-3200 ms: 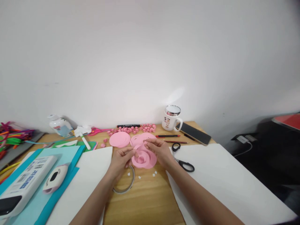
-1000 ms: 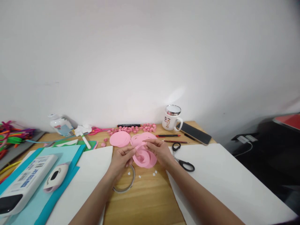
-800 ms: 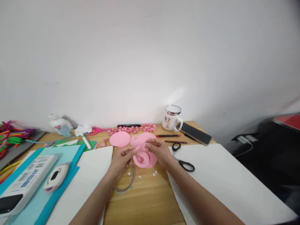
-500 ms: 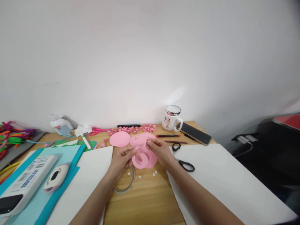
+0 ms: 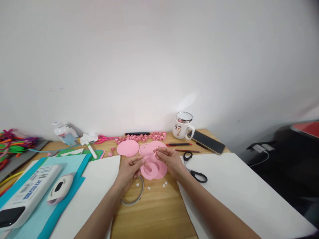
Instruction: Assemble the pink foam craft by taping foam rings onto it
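Between my hands hangs a pink paper spiral (image 5: 151, 173), cut as a curling ring-shaped strip. My left hand (image 5: 130, 168) pinches its left side between thumb and fingers. My right hand (image 5: 169, 160) is closed in a pinch at the upper right of the strip; the exact bit between those fingertips is too small to make out. Behind and below the spiral lie more pink paper pieces (image 5: 162, 170), partly hidden by it. A stack of pink paper circles (image 5: 127, 148) rests just beyond my left hand. Below my left hand lies a roll of tape (image 5: 132, 202), partly covered.
Several small rolled pink paper pieces (image 5: 137, 137) lie by the wall. To the right are black-handled scissors (image 5: 199, 176), pencils (image 5: 178, 144), a white mug (image 5: 181, 128) and a phone (image 5: 208, 142). White paper (image 5: 231, 189) flanks the wood. A glue bottle (image 5: 66, 133) stands back left.
The right fingertips have shifted very slightly left at the strip. Otherwise my hands and the paper stay nearly where they were.
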A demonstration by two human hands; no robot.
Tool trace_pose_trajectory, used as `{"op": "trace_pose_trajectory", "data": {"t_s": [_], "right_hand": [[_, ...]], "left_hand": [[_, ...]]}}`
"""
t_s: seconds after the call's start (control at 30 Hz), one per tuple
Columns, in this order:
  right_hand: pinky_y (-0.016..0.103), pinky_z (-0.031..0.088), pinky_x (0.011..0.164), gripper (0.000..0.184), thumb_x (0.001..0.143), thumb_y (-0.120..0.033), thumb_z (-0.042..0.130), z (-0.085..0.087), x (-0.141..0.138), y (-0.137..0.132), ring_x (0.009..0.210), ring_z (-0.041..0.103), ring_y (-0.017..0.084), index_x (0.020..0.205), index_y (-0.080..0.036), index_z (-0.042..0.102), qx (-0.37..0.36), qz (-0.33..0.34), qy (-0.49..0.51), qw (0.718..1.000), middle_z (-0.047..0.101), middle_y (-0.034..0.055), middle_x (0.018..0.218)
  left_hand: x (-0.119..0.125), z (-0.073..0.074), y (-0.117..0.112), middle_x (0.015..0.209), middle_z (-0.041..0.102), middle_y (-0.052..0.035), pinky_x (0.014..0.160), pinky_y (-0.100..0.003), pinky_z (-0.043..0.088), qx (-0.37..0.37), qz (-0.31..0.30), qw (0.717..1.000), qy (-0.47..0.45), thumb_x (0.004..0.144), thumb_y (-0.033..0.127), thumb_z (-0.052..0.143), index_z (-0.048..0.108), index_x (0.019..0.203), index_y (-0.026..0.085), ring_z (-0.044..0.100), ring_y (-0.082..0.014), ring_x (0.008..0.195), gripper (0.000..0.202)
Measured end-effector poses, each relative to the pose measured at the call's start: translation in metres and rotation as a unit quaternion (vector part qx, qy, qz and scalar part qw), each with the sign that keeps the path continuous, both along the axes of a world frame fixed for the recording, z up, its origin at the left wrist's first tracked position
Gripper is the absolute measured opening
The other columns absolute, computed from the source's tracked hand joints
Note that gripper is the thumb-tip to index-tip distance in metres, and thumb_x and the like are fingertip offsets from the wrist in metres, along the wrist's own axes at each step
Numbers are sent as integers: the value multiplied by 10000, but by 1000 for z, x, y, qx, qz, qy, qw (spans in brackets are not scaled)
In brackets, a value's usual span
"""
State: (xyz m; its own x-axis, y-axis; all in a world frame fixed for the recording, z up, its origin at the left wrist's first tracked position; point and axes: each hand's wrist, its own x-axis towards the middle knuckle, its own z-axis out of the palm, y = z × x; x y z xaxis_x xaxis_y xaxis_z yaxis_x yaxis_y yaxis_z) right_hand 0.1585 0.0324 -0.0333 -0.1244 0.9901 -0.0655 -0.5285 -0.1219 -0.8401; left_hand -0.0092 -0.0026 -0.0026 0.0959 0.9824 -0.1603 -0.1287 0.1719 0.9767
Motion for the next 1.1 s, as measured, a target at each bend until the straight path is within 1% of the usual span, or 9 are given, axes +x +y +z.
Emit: {"op": "trace_pose_trajectory", "data": {"t_s": [0.17, 0.27, 0.43, 0.57, 0.67, 0.8, 0.9, 1.0, 1.1], "right_hand": [[234, 453, 626, 194, 526, -234, 777, 0, 0, 0, 574, 565, 90, 663, -147, 671, -6, -8, -20, 1000, 652, 0, 613], [228, 445, 611, 180, 521, -229, 777, 0, 0, 0, 564, 549, 87, 640, -144, 673, -4, -21, -31, 999, 636, -7, 582], [234, 440, 630, 182, 578, -260, 742, 2, 0, 1, 583, 546, 91, 707, -140, 698, 11, -19, -17, 1000, 642, 5, 613], [259, 458, 659, 230, 535, -251, 765, 2, 1, 1, 608, 571, 105, 724, -142, 695, -5, -14, -10, 1000, 681, 38, 725], [260, 469, 651, 234, 496, -236, 786, 1, 1, 2, 593, 579, 104, 684, -148, 679, -17, -26, 0, 1000, 673, 20, 667], [230, 453, 593, 197, 493, -215, 786, 0, 0, 3, 531, 552, 82, 630, -143, 664, -6, -39, -17, 999, 635, -11, 559], [243, 452, 605, 187, 507, -228, 775, 1, 1, 5, 535, 553, 89, 634, -141, 669, 5, -43, -27, 999, 639, -6, 563], [269, 460, 639, 208, 524, -253, 762, 3, 3, 6, 579, 578, 114, 679, -141, 681, 14, -22, -29, 999, 659, 13, 612], [283, 469, 655, 243, 508, -258, 768, 5, 5, 6, 588, 590, 122, 700, -140, 677, 18, -7, -30, 999, 667, 22, 629]], "left_hand": [[0, -3, 1, 598, 622, -21, 342, -154, 188, -3, -1, 1000, -8, 640, 315, 697, 691, 817, 107, 336, -8, 350, 274], [-1, -6, 2, 611, 622, -24, 341, -152, 179, -2, -3, 1000, -8, 646, 313, 692, 688, 833, 106, 333, -5, 349, 279], [-2, -4, 2, 602, 618, -23, 339, -153, 171, 7, -7, 1000, -1, 663, 295, 679, 688, 789, 103, 335, -1, 342, 230], [-2, -4, 2, 595, 618, -19, 342, -154, 173, 14, -1, 1000, 3, 663, 297, 677, 686, 762, 107, 338, -2, 345, 215], [-3, -5, 3, 566, 607, -5, 346, -157, 176, 15, 1, 1000, 9, 649, 309, 688, 688, 800, 115, 344, -11, 351, 246], [-2, -10, 4, 533, 592, 5, 345, -163, 169, 15, 7, 1000, 17, 633, 315, 701, 685, 806, 111, 336, -17, 345, 268], [0, -13, 4, 571, 609, -4, 343, -168, 163, 28, 15, 999, 24, 623, 328, 707, 679, 816, 112, 338, -17, 346, 291], [2, -15, 4, 577, 607, -4, 347, -167, 160, 42, 10, 998, 35, 632, 351, 697, 670, 785, 112, 331, -15, 345, 286], [2, -17, 4, 489, 549, 22, 348, -168, 147, 51, 8, 997, 50, 652, 369, 678, 655, 714, 108, 304, -13, 333, 270]]}}
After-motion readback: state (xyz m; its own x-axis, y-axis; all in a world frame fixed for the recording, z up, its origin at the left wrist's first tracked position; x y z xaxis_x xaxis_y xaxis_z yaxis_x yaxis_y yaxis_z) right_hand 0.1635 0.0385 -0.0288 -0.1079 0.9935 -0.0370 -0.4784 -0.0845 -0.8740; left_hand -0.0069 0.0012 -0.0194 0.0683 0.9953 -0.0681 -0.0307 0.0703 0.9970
